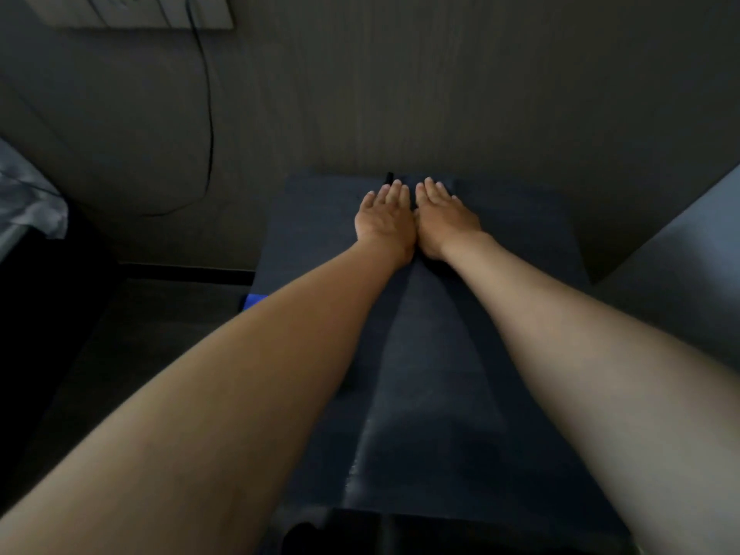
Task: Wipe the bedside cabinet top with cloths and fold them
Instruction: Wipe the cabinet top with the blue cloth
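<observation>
Dark, matte and flat: one bedside cabinet top [520,242], roughly square, set against a grey wood-grain wall [400,94]. Far left of the cabinet, one pale crumpled fabric edge [28,194]. On the wall above and left of the cabinet, one light rectangular switch plate [136,10], with one thin black cable [209,114] hanging from it in a curve. At the cabinet's left edge, one small bright-blue patch [253,300], shape unclear. Two bare forearms reach over the cabinet. Left hand [384,222]: palm down, fingers straight and together, lying flat near the cabinet's back edge. Right hand [444,220]: the same flat pose, just beside the left, thumbs touching. One small black item [388,179] sits just beyond the left fingertips. Whether a dark cloth lies under the hands cannot be told. Right of the cabinet, one smooth grey slanted panel [680,250].
</observation>
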The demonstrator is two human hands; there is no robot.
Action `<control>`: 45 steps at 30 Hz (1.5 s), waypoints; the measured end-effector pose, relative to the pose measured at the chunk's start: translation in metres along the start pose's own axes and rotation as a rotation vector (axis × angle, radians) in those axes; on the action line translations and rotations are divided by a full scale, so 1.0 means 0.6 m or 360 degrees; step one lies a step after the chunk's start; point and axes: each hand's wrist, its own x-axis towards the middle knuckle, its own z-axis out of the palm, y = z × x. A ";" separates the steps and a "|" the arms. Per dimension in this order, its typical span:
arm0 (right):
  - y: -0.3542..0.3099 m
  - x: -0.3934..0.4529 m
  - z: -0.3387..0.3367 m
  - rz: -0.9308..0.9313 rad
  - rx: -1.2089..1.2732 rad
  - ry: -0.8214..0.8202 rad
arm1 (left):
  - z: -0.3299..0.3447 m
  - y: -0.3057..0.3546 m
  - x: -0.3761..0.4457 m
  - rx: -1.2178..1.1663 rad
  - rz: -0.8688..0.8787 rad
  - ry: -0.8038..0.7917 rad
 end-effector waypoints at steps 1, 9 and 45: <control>-0.029 0.006 0.002 -0.0025 0.0007 -0.0005 | 0.005 -0.029 -0.005 -0.0017 -0.0027 0.0001; -0.232 0.048 0.034 -0.0217 0.0025 -0.0011 | 0.045 -0.238 -0.045 -0.0235 -0.0202 0.0048; 0.306 -0.037 -0.012 0.0194 0.0163 0.0115 | -0.033 0.282 0.097 -0.0123 0.0268 -0.0014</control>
